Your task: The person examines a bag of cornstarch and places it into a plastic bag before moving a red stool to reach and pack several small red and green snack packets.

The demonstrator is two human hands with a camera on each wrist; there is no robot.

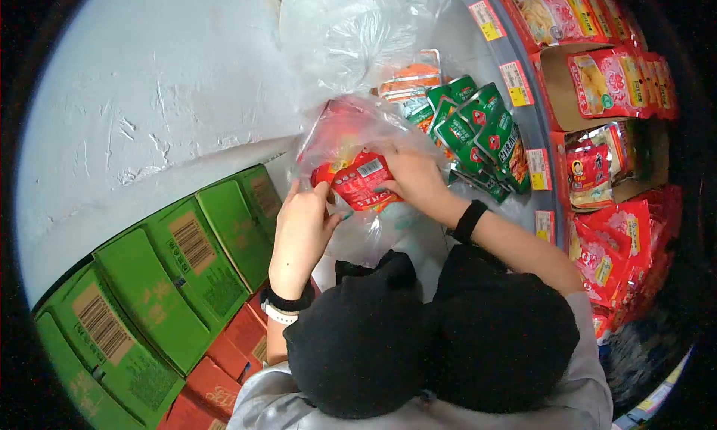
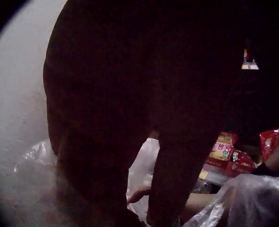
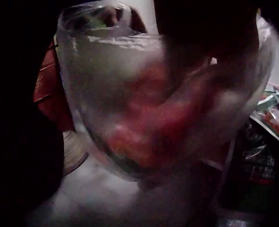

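A red snack packet (image 1: 361, 179) with a white barcode label sits at the mouth of a clear plastic bag (image 1: 340, 124). More red packets show through the film of the clear plastic bag (image 3: 153, 118) in the blurred right wrist view. My left hand (image 1: 323, 203) pinches the packet's lower left corner, where the film lies over it. My right hand (image 1: 393, 173) grips the packet's right side, partly under the plastic. In the left wrist view my left hand (image 2: 130, 118) is only a dark shape, and its fingers cannot be made out.
Green packets (image 1: 478, 128) lie piled on the shelf behind the bag. Shelf rails with price tags (image 1: 517, 83) and boxes of red packets (image 1: 616, 79) fill the right. Green cartons (image 1: 172, 281) and red cartons (image 1: 239, 340) are stacked at lower left, under a white wall (image 1: 149, 94).
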